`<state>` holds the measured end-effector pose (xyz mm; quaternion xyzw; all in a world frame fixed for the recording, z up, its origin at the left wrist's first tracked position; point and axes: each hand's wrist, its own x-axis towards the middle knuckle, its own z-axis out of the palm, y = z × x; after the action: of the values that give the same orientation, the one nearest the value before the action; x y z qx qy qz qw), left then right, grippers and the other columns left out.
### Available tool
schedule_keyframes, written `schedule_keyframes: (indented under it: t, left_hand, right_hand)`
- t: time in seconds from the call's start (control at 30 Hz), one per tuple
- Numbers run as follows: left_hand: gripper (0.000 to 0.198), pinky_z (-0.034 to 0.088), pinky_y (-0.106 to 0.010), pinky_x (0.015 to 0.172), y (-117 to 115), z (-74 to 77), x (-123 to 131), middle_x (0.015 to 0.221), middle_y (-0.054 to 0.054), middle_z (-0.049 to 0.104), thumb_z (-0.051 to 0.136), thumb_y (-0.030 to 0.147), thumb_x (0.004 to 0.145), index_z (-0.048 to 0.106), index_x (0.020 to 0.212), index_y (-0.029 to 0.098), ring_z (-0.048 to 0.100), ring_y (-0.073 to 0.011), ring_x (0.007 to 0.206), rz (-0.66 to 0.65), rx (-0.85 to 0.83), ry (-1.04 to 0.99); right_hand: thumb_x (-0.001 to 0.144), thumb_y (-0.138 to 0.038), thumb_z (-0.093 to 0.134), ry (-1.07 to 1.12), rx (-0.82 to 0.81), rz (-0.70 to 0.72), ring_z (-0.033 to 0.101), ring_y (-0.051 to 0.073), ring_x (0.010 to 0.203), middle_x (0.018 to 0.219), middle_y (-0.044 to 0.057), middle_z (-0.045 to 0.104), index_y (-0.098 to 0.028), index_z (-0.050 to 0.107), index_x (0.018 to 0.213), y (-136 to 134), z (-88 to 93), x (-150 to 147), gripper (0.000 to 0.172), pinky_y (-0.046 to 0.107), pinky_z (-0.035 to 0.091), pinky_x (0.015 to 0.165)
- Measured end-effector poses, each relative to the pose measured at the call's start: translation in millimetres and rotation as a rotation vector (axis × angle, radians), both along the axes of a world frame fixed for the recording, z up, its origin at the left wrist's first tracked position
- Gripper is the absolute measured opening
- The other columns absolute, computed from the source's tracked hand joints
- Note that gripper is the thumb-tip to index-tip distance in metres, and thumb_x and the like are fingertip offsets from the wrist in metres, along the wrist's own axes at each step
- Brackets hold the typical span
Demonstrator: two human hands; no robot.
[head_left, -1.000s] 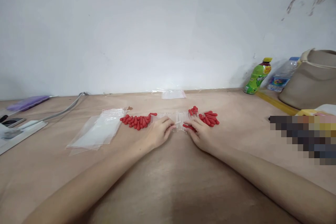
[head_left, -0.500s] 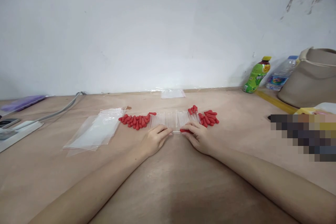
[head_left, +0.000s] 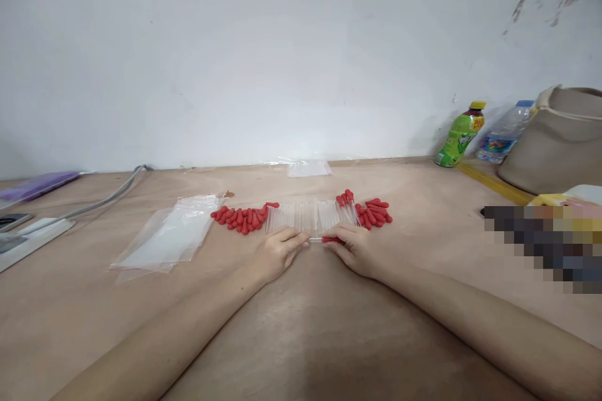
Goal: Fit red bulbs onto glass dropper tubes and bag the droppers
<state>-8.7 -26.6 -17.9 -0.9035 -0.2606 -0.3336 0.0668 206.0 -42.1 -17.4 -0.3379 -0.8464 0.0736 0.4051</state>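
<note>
My left hand (head_left: 285, 254) is closed, its fingertips pinching the left part of a thin clear tube (head_left: 315, 240) like that of a dropper. My right hand (head_left: 352, 245) grips a red rubber bulb (head_left: 332, 239) at the tube's right end. Just beyond both hands lies a row of thin clear tubes (head_left: 305, 216). Red bulbs (head_left: 242, 219) lie in a pile left of the row, and more red bulbs (head_left: 375, 213) sit to its right. Some bulbs (head_left: 345, 197) seem joined to tubes at the row's right edge. The fingers partly hide the tube and bulb.
Clear plastic bags (head_left: 164, 238) lie to the left, another bag (head_left: 309, 168) by the wall. A grey cable (head_left: 113, 193) and purple package (head_left: 40, 186) are far left. At right stand a green bottle (head_left: 458, 138), a water bottle (head_left: 503, 135) and a beige bag (head_left: 555, 138).
The tube and bulb between my hands have come slightly nearer to me. Both hands keep their grip, and the piles look the same.
</note>
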Motion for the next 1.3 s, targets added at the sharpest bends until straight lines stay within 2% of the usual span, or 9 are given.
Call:
schedule_keyframes:
  t: [0.33, 0.6, 0.77, 0.83, 1.0, 1.07, 1.13, 1.3]
  left_hand:
    - [0.021, 0.046, -0.023, 0.06, -2.2, 3.3, -1.1, 0.07, -0.004, 0.054, 0.041, 0.019, 0.087, 0.056, 0.101, 0.013, 0.05, -0.0129, 0.065, -0.026, 0.056, 0.095]
    - [0.021, 0.044, -0.023, 0.059, -4.7, 2.1, -0.4, 0.068, -0.003, 0.052, 0.041, 0.019, 0.088, 0.055, 0.101, 0.013, 0.047, -0.0129, 0.064, 0.031, 0.138, 0.176]
    - [0.022, 0.043, -0.024, 0.058, -5.8, 1.6, -0.6, 0.07, -0.003, 0.052, 0.04, 0.017, 0.088, 0.053, 0.105, 0.012, 0.047, -0.0138, 0.065, 0.054, 0.206, 0.251]
    - [0.022, 0.043, -0.025, 0.058, -5.3, 0.8, -0.9, 0.069, -0.003, 0.052, 0.04, 0.017, 0.088, 0.054, 0.104, 0.012, 0.048, -0.0137, 0.065, 0.056, 0.208, 0.218]
    - [0.02, 0.045, -0.022, 0.059, -4.1, -1.4, -2.0, 0.072, -0.003, 0.052, 0.045, 0.02, 0.086, 0.054, 0.104, 0.015, 0.05, -0.0113, 0.065, -0.001, 0.067, 0.009]
    - [0.022, 0.046, -0.022, 0.061, -4.3, -1.0, -2.0, 0.075, -0.003, 0.054, 0.045, 0.019, 0.086, 0.053, 0.106, 0.016, 0.051, -0.0111, 0.067, -0.031, 0.028, -0.016]
    - [0.022, 0.046, -0.022, 0.061, -4.6, -0.2, -1.7, 0.076, -0.003, 0.055, 0.046, 0.02, 0.086, 0.053, 0.107, 0.017, 0.052, -0.0116, 0.068, -0.03, 0.022, -0.021]
    - [0.02, 0.047, -0.025, 0.066, -4.4, 2.3, -2.0, 0.078, -0.004, 0.058, 0.049, 0.021, 0.084, 0.056, 0.102, 0.016, 0.054, -0.0134, 0.072, 0.005, 0.011, -0.047]
  right_hand:
    - [0.084, -0.018, 0.045, -0.002, 0.128, 0.067, 0.055, 0.013, 0.068, 0.076, 0.005, 0.06, -0.017, 0.059, 0.087, 0.1, -0.1, -1.0, 0.015, 0.023, 0.046, 0.061]
    - [0.084, -0.019, 0.045, -0.132, 0.325, 0.039, 0.051, 0.014, 0.064, 0.07, 0.006, 0.057, -0.012, 0.059, 0.087, 3.3, -6.2, -0.6, 0.016, 0.024, 0.044, 0.058]
    - [0.085, -0.016, 0.042, -0.2, 0.438, -0.025, 0.049, 0.014, 0.059, 0.064, 0.006, 0.057, -0.013, 0.061, 0.082, 2.6, -6.9, -1.8, 0.019, 0.025, 0.042, 0.055]
    - [0.084, -0.016, 0.044, -0.147, 0.365, -0.016, 0.052, 0.014, 0.06, 0.065, 0.006, 0.059, -0.013, 0.062, 0.082, 2.8, -4.9, -1.4, 0.018, 0.025, 0.043, 0.055]
    - [0.079, -0.018, 0.054, 0.125, -0.046, 0.1, 0.059, 0.011, 0.068, 0.075, 0.003, 0.065, -0.018, 0.063, 0.085, 7.0, 0.8, 2.1, 0.011, 0.022, 0.047, 0.061]
    - [0.078, -0.02, 0.057, 0.166, -0.122, 0.113, 0.06, 0.012, 0.068, 0.076, 0.003, 0.066, -0.018, 0.063, 0.085, 8.6, 1.0, 3.1, 0.01, 0.022, 0.047, 0.062]
    - [0.077, -0.02, 0.057, 0.155, -0.119, 0.119, 0.059, 0.012, 0.069, 0.077, 0.003, 0.065, -0.018, 0.063, 0.085, 9.4, -0.4, 3.6, 0.01, 0.023, 0.047, 0.062]
    - [0.08, -0.019, 0.053, 0.039, 0.008, 0.067, 0.056, 0.012, 0.07, 0.078, 0.004, 0.062, -0.019, 0.063, 0.088, 9.0, -4.6, 4.5, 0.013, 0.025, 0.045, 0.063]
